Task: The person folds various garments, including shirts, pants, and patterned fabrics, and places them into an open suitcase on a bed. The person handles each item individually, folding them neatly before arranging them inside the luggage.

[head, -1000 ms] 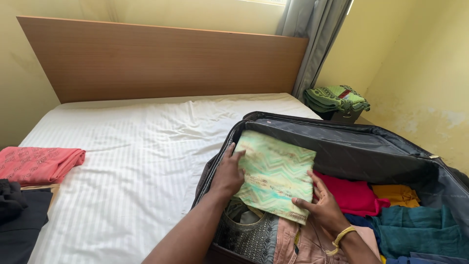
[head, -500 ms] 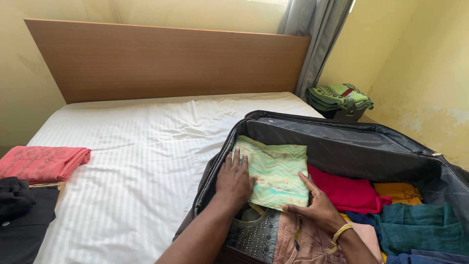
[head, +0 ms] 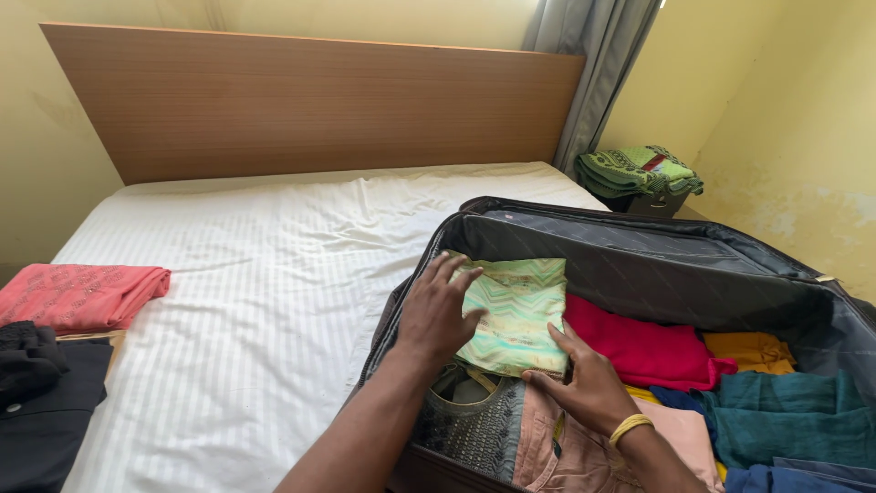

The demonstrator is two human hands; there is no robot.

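Folded green garment [head: 516, 310], partly hidden beneath flat, spread left hand [head: 438, 310] and right hand [head: 584, 383].

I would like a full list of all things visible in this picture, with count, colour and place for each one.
folded zigzag cloth: 1, pale green, in the suitcase's left end, under both hands
suitcase: 1, dark grey, open on the bed's right side
red garment: 1, red, right of the zigzag cloth
yellow garment: 1, mustard, inside, farther right
teal garment: 1, teal, right part of the suitcase
pink garment: 1, dusty pink, near edge
bed sheet: 1, white striped
headboard: 1, brown wood
pink folded cloth: 1, left of the bed
black clothes: dark pile, bottom left
green cloth stack: 1, by the curtain
curtain: 1, grey
left hand: flat on the zigzag cloth
right hand: at its near edge, yellow bangle on the wrist
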